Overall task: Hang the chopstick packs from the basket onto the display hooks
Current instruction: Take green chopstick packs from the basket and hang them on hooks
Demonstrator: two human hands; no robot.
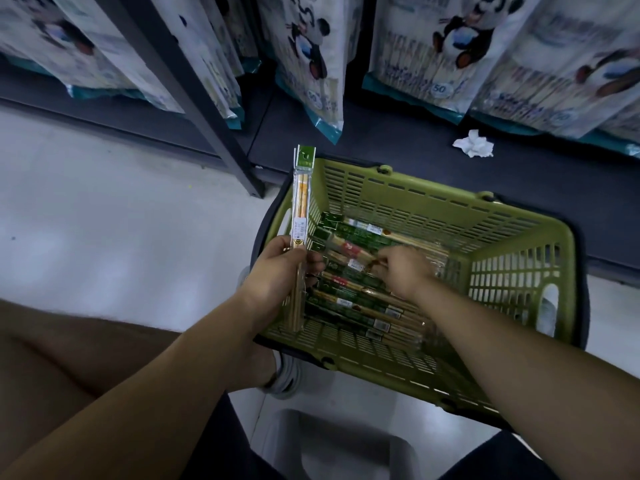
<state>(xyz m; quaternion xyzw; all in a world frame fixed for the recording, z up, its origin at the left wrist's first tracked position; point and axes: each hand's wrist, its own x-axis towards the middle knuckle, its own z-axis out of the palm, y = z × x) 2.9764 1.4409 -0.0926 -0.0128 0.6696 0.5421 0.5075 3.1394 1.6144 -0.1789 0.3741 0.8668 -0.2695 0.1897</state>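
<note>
A green plastic basket stands on the floor in front of me with several chopstick packs lying across its bottom. My left hand grips one pack upright at the basket's left rim, its green header card pointing up. My right hand reaches down into the basket, its curled fingers pinching a pack that lies on the pile. No display hooks are visible.
Large panda-printed bags hang above a dark base shelf, where a crumpled white tissue lies. A dark shelf upright slants down to the floor at left. A grey stool sits under me.
</note>
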